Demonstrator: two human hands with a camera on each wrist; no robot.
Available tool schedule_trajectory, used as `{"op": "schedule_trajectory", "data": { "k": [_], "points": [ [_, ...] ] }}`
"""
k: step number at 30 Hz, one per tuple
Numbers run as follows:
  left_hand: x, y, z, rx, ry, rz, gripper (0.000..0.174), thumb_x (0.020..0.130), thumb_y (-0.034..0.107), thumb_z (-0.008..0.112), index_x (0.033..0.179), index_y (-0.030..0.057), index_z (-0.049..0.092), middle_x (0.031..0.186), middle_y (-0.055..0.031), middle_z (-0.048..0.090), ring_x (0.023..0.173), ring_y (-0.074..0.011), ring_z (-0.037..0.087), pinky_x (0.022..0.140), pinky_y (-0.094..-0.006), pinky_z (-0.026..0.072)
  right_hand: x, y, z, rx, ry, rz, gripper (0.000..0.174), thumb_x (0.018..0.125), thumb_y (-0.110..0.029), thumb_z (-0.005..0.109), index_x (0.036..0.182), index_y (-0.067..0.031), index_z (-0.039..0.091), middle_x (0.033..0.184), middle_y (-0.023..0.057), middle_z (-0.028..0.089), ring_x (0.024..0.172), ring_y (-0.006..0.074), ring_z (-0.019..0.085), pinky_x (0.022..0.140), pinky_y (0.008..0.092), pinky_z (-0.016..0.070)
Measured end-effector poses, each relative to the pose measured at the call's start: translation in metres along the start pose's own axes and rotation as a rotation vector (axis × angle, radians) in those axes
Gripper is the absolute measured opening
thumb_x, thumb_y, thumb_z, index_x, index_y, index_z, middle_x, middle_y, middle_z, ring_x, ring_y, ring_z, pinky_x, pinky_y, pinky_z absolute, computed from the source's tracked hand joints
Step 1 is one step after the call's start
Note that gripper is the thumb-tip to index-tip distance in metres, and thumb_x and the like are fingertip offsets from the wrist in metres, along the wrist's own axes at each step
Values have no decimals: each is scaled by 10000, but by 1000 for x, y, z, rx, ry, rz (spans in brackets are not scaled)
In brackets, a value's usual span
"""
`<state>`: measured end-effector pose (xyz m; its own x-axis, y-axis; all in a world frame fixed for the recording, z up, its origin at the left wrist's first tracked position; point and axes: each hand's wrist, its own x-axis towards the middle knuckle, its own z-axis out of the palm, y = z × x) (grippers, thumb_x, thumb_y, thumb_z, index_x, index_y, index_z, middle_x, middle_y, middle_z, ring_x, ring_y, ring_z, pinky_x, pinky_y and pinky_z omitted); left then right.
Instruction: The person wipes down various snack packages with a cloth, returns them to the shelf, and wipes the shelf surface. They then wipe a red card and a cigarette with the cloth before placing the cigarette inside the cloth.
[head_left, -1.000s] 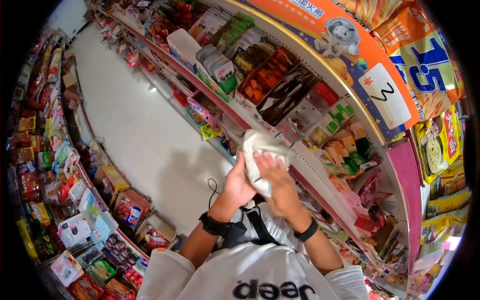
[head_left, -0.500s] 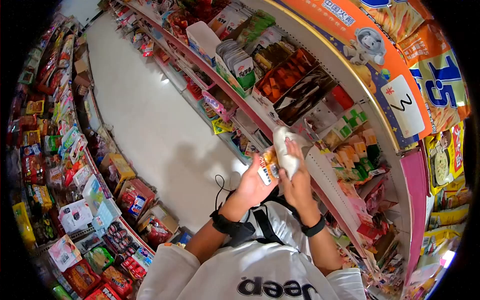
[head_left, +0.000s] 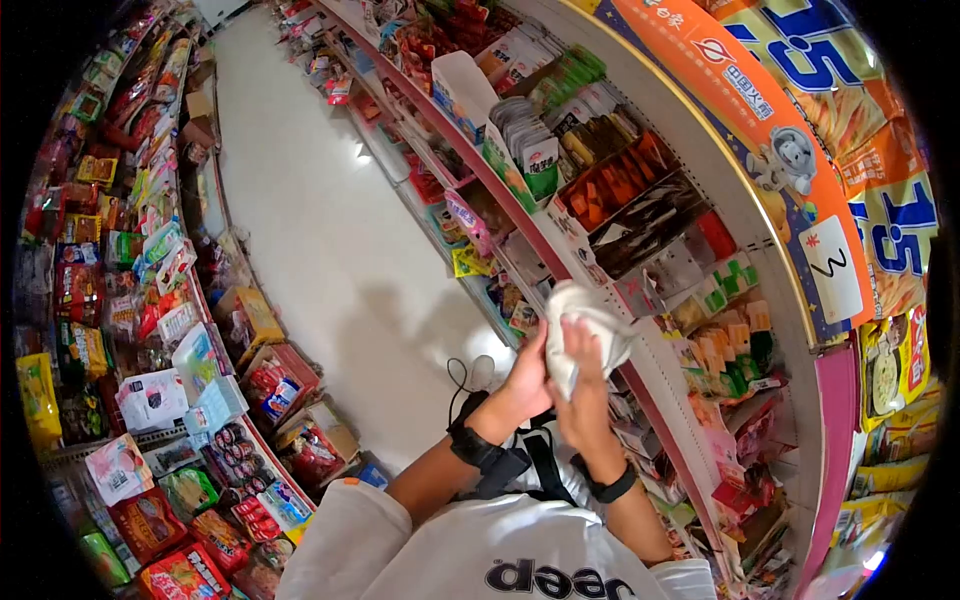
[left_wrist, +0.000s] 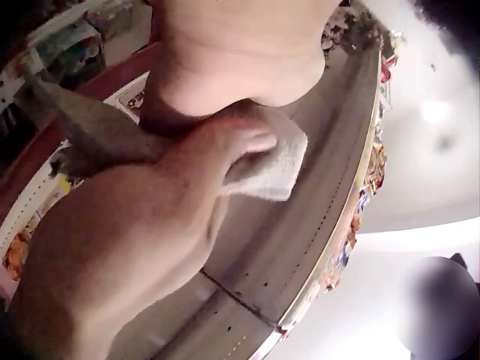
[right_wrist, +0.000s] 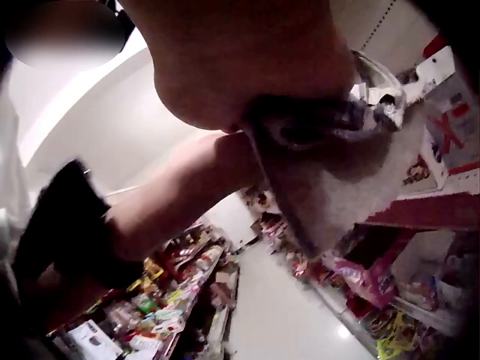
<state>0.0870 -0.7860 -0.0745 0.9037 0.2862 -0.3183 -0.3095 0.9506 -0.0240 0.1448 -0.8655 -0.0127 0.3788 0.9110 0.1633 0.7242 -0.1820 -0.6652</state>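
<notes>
A pale cloth [head_left: 568, 300] lies between my two hands in the head view, in front of the shelf edge. My right hand [head_left: 588, 385] grips the cloth and presses it toward my left palm. In the left wrist view, the right thumb bends over a white fold of the cloth [left_wrist: 283, 169]. My left hand [head_left: 526, 380] is under the cloth, its fingers largely covered. The small packet with an orange-and-white label, held in the left hand a moment ago, is hidden in the head view. Grey cloth [right_wrist: 337, 199] hangs down in the right wrist view.
Close ahead and right, a shelf [head_left: 690, 400] carries bagged snacks and open boxes. An orange price banner [head_left: 775, 130] runs above it beside large noodle bags [head_left: 905, 230]. Left of the aisle floor [head_left: 320, 230], another shelf of packets [head_left: 130, 330] has cartons [head_left: 250, 315] along its foot.
The cloth opened away from the labelled packet half a second ago, then folded back over it. Both hands stay together. The head view has swung, shifting the shelves rightward.
</notes>
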Motion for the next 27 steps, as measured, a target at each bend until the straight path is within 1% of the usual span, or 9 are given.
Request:
{"op": "schedule_trajectory", "data": {
  "k": [4,11,14,15,16,18,20,24,27],
  "points": [
    [-4,12,-13,-73,-166,-31,510,943,474,347,1266,92,450,1255,-85,505,1157,-239,475,1026,-411,328,3,24,-23,49,-235,-107,527,742,-36,557,1257,9,452,1363,189,397,1307,357,305,1082,469,197],
    [-2,8,7,-11,184,-12,551,945,476,330,1309,68,392,1286,-109,477,1177,-255,457,1041,-409,319,5,-4,3,70,-60,7,525,721,23,522,1240,49,446,1378,205,365,1308,373,291,1094,444,162],
    [-6,38,-15,100,-130,56,581,943,484,308,1312,41,384,1324,-157,440,1207,-280,442,1028,-440,340,-5,10,-22,235,-228,-49,294,712,17,501,994,16,582,1137,215,562,1149,371,481,1002,433,334],
    [-10,46,-13,181,-128,126,587,951,472,282,1322,26,368,1344,-156,418,1220,-291,431,1009,-477,354,-13,23,-31,124,-125,28,215,723,20,493,903,12,610,939,210,616,904,356,599,806,409,459],
    [-16,55,-9,284,-129,185,575,948,448,334,1339,27,351,1367,-152,391,1238,-293,412,1017,-492,335,-14,26,-43,143,-213,414,148,822,-86,519,861,28,605,832,164,626,711,275,611,656,376,471],
    [-22,57,6,752,-31,362,514,965,387,342,1342,38,353,1367,-136,394,1265,-282,379,1041,-458,304,-29,72,-48,515,-165,776,305,887,-278,545,882,23,596,774,77,619,650,193,593,615,322,476],
    [-20,47,21,1249,-295,579,519,955,356,389,1356,30,332,1392,-125,364,1305,-291,316,1062,-417,273,-15,57,-64,855,-163,765,441,889,-428,531,967,4,573,834,44,600,710,149,580,642,296,479],
    [-17,25,35,2083,-756,589,635,775,73,597,1360,57,353,1435,-125,290,1360,-298,195,1107,-446,181,-7,48,-63,1261,-22,763,409,861,-308,599,1120,-4,510,1036,98,584,871,152,592,724,276,496],
    [-7,22,25,2243,-742,529,780,672,63,686,1373,120,348,1448,-65,279,1369,-290,167,1110,-490,144,8,54,-73,945,-69,881,299,836,-160,626,1080,-4,549,979,78,618,847,170,608,743,294,498]
  ]
}}
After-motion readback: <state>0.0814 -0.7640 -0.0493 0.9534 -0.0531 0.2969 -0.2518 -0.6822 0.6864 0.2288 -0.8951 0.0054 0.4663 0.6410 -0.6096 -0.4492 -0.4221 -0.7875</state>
